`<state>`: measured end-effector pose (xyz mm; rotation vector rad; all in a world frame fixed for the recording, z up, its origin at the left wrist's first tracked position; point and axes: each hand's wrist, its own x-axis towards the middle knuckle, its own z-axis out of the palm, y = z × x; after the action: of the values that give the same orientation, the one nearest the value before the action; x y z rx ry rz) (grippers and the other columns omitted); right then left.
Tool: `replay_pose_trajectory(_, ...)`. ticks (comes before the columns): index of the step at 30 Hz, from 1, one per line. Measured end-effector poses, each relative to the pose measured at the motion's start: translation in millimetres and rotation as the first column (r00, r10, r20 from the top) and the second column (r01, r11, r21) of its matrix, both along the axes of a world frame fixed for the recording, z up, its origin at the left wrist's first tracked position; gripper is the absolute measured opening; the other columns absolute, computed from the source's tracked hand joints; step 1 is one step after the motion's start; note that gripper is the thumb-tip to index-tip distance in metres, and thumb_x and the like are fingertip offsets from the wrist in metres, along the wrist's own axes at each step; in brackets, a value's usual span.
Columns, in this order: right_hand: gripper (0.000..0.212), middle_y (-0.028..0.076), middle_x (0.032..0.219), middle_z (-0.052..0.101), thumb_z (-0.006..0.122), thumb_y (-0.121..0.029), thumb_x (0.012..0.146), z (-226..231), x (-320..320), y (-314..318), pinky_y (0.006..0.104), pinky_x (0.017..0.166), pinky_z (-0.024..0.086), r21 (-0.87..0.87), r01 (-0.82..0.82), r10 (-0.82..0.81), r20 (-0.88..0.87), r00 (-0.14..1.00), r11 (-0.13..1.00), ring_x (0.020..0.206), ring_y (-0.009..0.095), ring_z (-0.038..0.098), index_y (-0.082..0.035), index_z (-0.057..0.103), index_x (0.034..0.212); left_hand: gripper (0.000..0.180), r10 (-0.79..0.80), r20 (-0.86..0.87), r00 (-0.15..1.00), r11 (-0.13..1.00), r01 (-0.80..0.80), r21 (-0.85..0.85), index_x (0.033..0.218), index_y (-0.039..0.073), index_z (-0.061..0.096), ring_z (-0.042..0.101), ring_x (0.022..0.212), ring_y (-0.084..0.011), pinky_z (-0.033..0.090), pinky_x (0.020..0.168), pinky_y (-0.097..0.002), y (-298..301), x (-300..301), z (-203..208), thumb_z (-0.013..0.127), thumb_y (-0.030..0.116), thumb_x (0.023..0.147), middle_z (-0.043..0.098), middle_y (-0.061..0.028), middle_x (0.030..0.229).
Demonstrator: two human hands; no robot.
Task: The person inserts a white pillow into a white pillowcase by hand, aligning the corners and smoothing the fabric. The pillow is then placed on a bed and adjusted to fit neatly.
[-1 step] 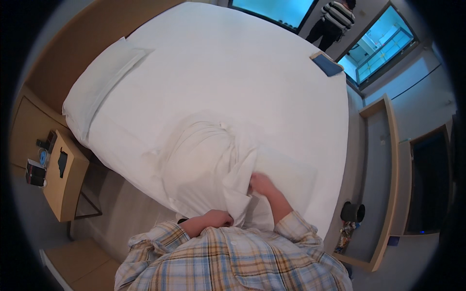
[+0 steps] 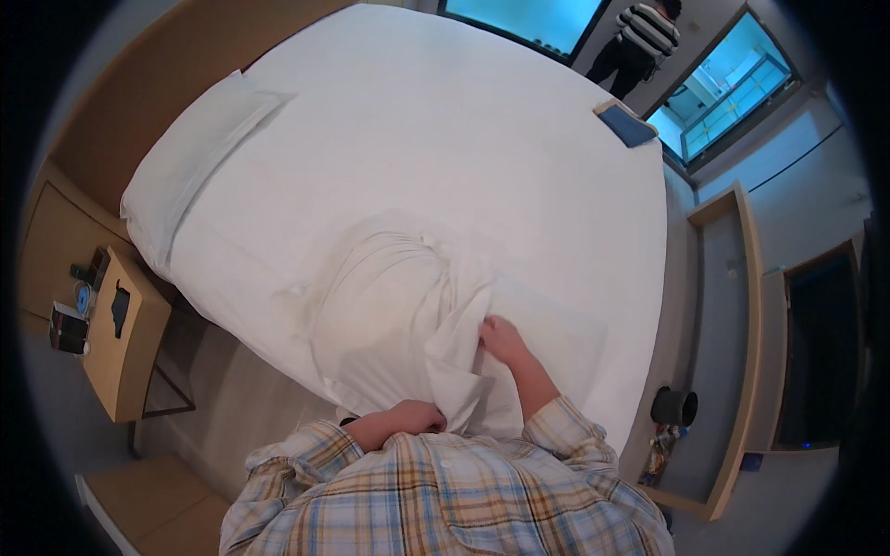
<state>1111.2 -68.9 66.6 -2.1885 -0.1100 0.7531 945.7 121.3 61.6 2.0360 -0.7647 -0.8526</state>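
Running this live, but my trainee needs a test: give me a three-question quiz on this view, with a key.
1. What colour is the bunched fabric between the left hand and the right hand?
2. True or false: a person in a striped top stands beyond the bed.
3. The blue item lies: A) against the headboard, B) at the bed's far right corner, C) on the wooden table.

Key: 1 white; 2 true; 3 B

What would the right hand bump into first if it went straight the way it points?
Probably the bunched white cloth, just ahead and to the left. The right hand looks right at its edge, maybe touching, though depth is unclear.
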Motion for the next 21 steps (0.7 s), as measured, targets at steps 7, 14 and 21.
replay_pose_trajectory(7, 0.058, 0.018, 0.104, 0.064, 0.066, -0.032, 0.081, -30.0, 13.6, 3.6, 0.0342, 0.081, 0.049, -0.048, 0.008, 0.003, 0.222, 0.975, 0.999, 0.093, 0.029, 0.062, 0.007, 0.051, 0.12, 0.02, -0.068, -0.014, 0.998, 0.986, 0.07, 0.153, 0.096, 0.015, 0.067, 0.061, 0.091, -0.0275, 0.049, 0.072, -0.0397, -5.8, 5.7, 5.6, 0.06, 0.024, 0.08, 0.064, -0.0069, 0.098)
replay_pose_trajectory(14, 0.033, 0.014, 0.096, 0.068, 0.065, -0.014, 0.08, -23.7, -47.8, -146.6, 0.0326, 0.078, 0.049, 0.059, 0.502, -0.506, 0.124, 0.854, 0.863, 0.086, 0.021, 0.064, 0.006, 0.062, 0.107, 0.029, 0.495, 0.328, 0.805, 0.852, -0.524, 0.001, 0.101, 0.009, 0.061, 0.056, 0.097, -0.0318, 0.047, 0.078, -0.0423, -3.9, 3.9, 16.3, 0.065, 0.025, 0.076, 0.059, -0.012, 0.103)
replay_pose_trajectory(21, 0.034, 0.012, 0.099, 0.067, 0.065, -0.015, 0.082, -8.6, -87.3, -132.3, 0.0329, 0.08, 0.049, 0.242, 0.385, -0.329, -0.242, 0.913, 0.891, 0.088, 0.018, 0.062, 0.004, 0.061, 0.111, 0.027, 0.666, 0.521, 0.534, 0.655, -0.752, -0.067, 0.093, 0.009, 0.061, 0.057, 0.087, -0.0306, 0.047, 0.074, -0.0412, -8.2, 39.0, 13.2, 0.069, 0.024, 0.072, 0.058, -0.0117, 0.092)
